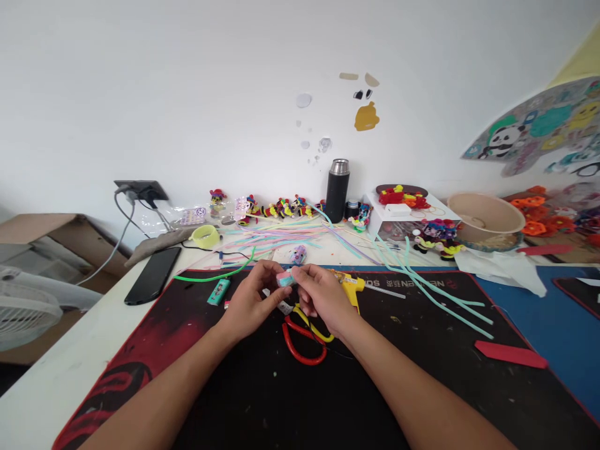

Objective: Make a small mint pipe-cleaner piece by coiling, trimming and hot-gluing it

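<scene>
Over the black mat, my left hand [253,301] and my right hand [325,299] meet at the middle of the view. Between their fingertips is a small pink and light-blue fuzzy piece [285,279], pinched from both sides. Scissors with one red and one yellow handle [305,355] lie just below the hands. Partly hidden behind my right hand is a yellow glue gun [352,290] with a clear stick. A small purple fuzzy figure [298,254] rests just beyond the fingers.
Pastel pipe cleaners [276,237] spread along the back, with mint ones [435,289] at right. A phone [153,275] and green lighter [219,292] are at left. A black bottle [337,192], white box [394,219] and beige bowl [487,212] stand near the wall.
</scene>
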`<state>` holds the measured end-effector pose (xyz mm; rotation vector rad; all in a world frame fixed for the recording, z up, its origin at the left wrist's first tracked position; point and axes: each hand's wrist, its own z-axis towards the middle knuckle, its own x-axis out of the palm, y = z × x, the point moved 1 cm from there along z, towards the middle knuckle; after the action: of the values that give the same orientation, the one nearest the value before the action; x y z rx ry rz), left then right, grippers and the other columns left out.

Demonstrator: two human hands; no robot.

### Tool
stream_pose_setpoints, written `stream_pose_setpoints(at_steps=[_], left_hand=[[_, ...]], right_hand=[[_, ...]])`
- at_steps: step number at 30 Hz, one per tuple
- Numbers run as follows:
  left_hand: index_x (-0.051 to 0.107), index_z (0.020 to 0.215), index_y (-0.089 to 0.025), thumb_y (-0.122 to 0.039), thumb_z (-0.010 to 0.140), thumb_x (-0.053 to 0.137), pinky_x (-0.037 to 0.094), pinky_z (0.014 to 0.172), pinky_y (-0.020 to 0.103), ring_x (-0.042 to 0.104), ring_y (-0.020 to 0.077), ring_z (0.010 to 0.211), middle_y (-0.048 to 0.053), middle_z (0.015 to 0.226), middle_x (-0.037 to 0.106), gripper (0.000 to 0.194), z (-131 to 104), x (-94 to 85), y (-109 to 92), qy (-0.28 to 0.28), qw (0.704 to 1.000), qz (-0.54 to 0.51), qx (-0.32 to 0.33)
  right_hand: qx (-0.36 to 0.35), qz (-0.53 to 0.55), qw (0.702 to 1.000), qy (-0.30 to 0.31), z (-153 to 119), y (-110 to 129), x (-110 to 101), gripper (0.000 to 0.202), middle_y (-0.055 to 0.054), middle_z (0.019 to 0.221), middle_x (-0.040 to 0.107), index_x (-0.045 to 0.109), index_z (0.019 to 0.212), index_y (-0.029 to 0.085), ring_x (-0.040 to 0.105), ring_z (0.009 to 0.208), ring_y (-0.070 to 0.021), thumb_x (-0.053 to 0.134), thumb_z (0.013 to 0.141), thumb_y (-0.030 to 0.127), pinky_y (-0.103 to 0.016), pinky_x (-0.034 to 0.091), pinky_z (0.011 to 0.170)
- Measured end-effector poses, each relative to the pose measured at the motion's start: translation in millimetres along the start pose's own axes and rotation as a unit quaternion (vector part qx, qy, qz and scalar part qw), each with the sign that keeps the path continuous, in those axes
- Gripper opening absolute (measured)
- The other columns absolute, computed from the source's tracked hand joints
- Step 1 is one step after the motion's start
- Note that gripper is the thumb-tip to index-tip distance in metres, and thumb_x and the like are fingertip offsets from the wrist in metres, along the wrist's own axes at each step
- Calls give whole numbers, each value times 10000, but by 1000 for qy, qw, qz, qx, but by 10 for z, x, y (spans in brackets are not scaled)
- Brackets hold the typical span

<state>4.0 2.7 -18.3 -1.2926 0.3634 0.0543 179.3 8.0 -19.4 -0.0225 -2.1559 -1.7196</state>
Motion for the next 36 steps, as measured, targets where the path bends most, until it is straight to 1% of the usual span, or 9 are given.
stream_pose_setpoints(at_steps=[12, 16, 22, 26, 29, 31, 33, 35, 36], left_hand=[[581, 1064, -221, -513, 910, 766, 492, 650, 279, 644, 164, 716, -6, 829, 651, 378, 51, -13, -34, 19, 993, -106, -45], [588, 1023, -216, -510, 921, 758, 479, 629, 272, 636, 153, 686, -20, 786, 632, 354, 61, -40, -14, 12, 993, -105, -44], [584, 953, -209, -501, 915, 764, 458, 586, 259, 599, 140, 634, -27, 729, 617, 345, 60, -38, -10, 12, 993, -109, -40], [618, 1002, -209, -527, 948, 699, 523, 688, 306, 655, 181, 755, 34, 873, 700, 333, 25, -102, -105, 36, 999, -30, -24], [628, 1253, -226, -504, 961, 672, 555, 908, 402, 698, 256, 1032, 109, 1185, 752, 406, 26, -429, -99, 30, 991, 131, -11], [608, 1280, -219, -553, 960, 619, 558, 958, 440, 697, 279, 1088, 112, 1227, 752, 463, 48, -845, -6, -67, 970, 229, -33], [610, 1261, -186, -560, 951, 555, 580, 933, 453, 714, 300, 1064, 135, 1229, 749, 489, 70, -1348, 145, -150, 925, 339, -86], [622, 1273, -169, -521, 919, 540, 570, 980, 463, 712, 330, 1120, 162, 1243, 745, 506, 73, -1829, 313, -177, 851, 471, -154], [640, 1259, -150, -497, 895, 562, 546, 1021, 506, 692, 378, 1179, 198, 1261, 735, 509, 61, -2031, 392, -182, 832, 494, -176]], right_hand=[[2, 10, 1000, 3, 2, -8, -9, 455, 114, 521, 482, 575, 879, 220, 436, 349, -71, 770, 821, 626, -196, 205, 349], [5, 5, 1000, -1, -2, -17, -5, 453, 117, 523, 488, 587, 896, 216, 435, 345, -67, 775, 817, 621, -189, 232, 351], [1, -8, 999, 31, -7, -55, 12, 454, 96, 545, 553, 584, 945, 213, 466, 339, -74, 729, 852, 633, -192, 220, 336], [1, -20, 999, 36, -12, -54, 14, 477, 97, 532, 543, 593, 964, 204, 454, 333, -72, 734, 837, 642, -188, 216, 332], [2, -17, 999, 36, -20, -33, 16, 503, 93, 538, 547, 592, 950, 199, 461, 339, -70, 750, 810, 655, -185, 216, 331], [1, -11, 999, 35, -26, -20, 23, 513, 92, 538, 552, 583, 931, 199, 467, 342, -68, 759, 795, 661, -183, 217, 330], [0, -7, 999, 39, -30, -11, 33, 514, 93, 530, 549, 578, 920, 199, 465, 343, -67, 762, 790, 661, -182, 217, 331], [-4, -6, 999, 40, -31, -5, 39, 515, 94, 525, 547, 577, 918, 199, 458, 340, -65, 760, 791, 663, -183, 216, 331], [-7, -7, 999, 39, -30, -1, 39, 516, 94, 524, 547, 576, 918, 199, 455, 339, -64, 760, 791, 664, -185, 216, 332]])
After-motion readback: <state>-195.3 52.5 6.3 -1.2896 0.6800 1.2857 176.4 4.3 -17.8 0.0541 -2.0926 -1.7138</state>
